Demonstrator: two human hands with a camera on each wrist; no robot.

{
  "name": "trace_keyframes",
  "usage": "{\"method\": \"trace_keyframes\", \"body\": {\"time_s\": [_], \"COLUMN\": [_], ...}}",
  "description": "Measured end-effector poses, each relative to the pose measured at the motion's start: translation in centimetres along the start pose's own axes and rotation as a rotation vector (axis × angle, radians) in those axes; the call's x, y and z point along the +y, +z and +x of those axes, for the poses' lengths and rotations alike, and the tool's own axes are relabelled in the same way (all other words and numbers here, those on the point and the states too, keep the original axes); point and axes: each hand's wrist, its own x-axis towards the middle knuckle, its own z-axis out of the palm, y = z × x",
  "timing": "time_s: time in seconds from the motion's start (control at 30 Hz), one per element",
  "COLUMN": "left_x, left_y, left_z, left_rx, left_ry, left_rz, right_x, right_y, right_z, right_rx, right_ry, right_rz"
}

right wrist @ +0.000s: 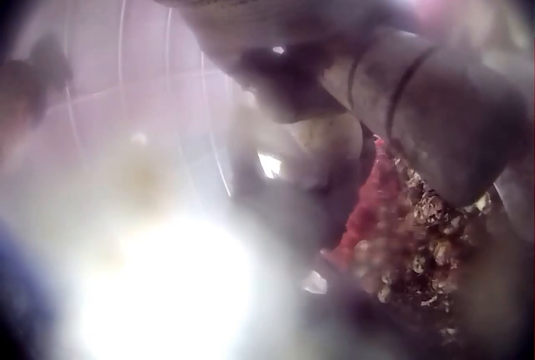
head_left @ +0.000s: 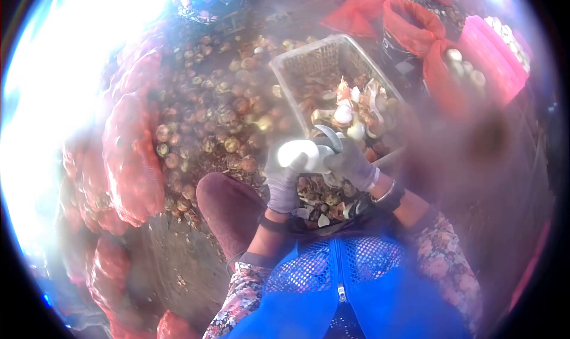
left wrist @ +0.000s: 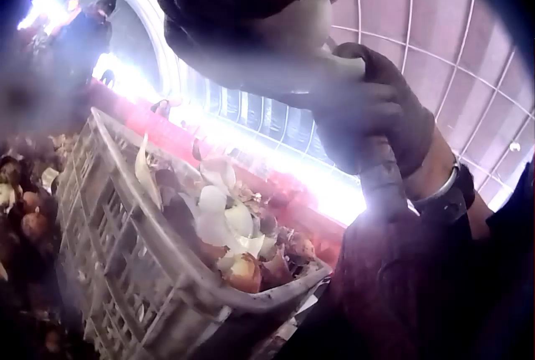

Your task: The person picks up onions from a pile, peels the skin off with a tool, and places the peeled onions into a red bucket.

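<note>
In the head view my gloved left hand (head_left: 282,181) grips a peeled white onion (head_left: 297,153), its thumb laid along the near side. My gloved right hand (head_left: 355,165) is close against it, fingers curled around a knife whose curved grey blade (head_left: 330,138) rises beside the onion. The knife's handle is hidden in the palm. The left wrist view shows the onion (left wrist: 308,27) pale between the two dark gloves. Glare and blur cover much of the right wrist view, where gloved fingers (right wrist: 443,109) show up close.
Ahead stands a plastic crate (head_left: 291,98) holding onion skins and white onion pieces (head_left: 344,113). Unpeeled onions (head_left: 219,110) spread over the floor to the left, beside full red mesh sacks (head_left: 127,155). At right are an open red sack (head_left: 412,27) and a pink container (head_left: 490,60) with white onions.
</note>
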Motion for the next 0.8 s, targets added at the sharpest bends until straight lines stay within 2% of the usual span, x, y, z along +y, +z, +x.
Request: {"method": "trace_keyframes", "body": {"time_s": [0.1,0.23,0.27,0.37,0.4,0.47,0.5,0.63,0.7,0.77,0.8], "left_x": [0.5,-1.8,-2.5,-1.9,-3.6,-1.9,-1.1,-2.7,-3.3,-3.5,-3.5], "left_y": [0.0,-1.0,-1.2,1.0,0.8,1.1,0.9,-2.6,-2.9,-2.2,-1.9], "left_z": [0.2,1.3,1.3,0.6,1.0,0.7,0.6,1.9,2.3,2.3,2.1], "left_rx": [-0.001,-0.004,0.052,0.194,0.279,0.258,0.244,-0.011,-0.073,-0.022,-0.018], "left_ry": [-0.105,-0.207,-0.116,0.109,0.271,0.096,0.011,-0.233,-0.042,-0.06,-0.069], "left_rz": [-0.195,-0.323,-0.161,0.047,0.357,0.156,0.056,-0.557,-0.318,-0.379,-0.395], "right_x": [-1.0,-1.2,-1.1,-0.6,-1.1,-2.8,-3.3,-5.2,-6.0,-6.4,-5.7], "right_y": [-0.6,-0.4,-0.2,0.2,0.5,1.0,0.6,-4.5,-5.9,-5.2,-4.3], "right_z": [-0.3,-0.1,0.0,0.4,0.2,-0.4,-0.4,-0.2,-0.2,-0.1,0.0], "right_rx": [0.015,0.103,0.129,0.223,0.203,0.16,0.162,0.223,0.292,0.396,0.402], "right_ry": [-0.062,-0.221,-0.247,-0.527,-0.458,-0.323,-0.321,-0.271,-0.249,-0.267,-0.31], "right_rz": [0.024,-0.169,-0.208,-0.409,-0.405,-0.391,-0.396,-0.372,-0.44,-0.709,-0.726]}}
